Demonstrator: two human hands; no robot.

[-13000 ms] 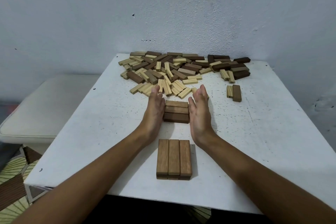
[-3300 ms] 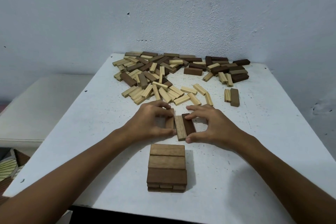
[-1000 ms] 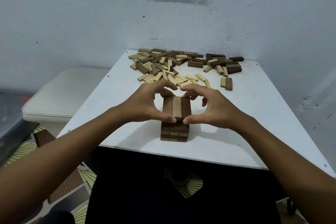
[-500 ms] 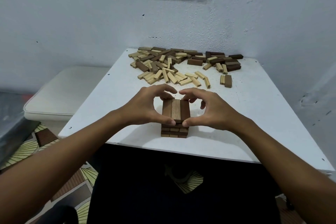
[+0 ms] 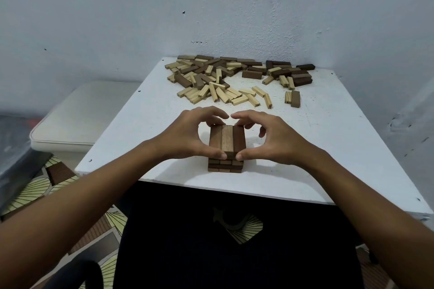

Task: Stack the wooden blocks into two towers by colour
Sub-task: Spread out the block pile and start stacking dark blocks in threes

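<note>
Near edge of the white table (image 5: 328, 148): brown tower (image 5: 226, 148). Both hands hold its top row of 3 blocks – left hand (image 5: 185, 136) & right hand (image 5: 277, 139) pinch thumb in front, fingers behind. Farther back – pile of loose blocks (image 5: 234, 80) by the wall

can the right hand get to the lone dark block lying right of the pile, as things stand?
Probably yes, once freed: the right hand grips the top layer of the dark tower. The lone dark block lies on bare table, nothing between.
</note>
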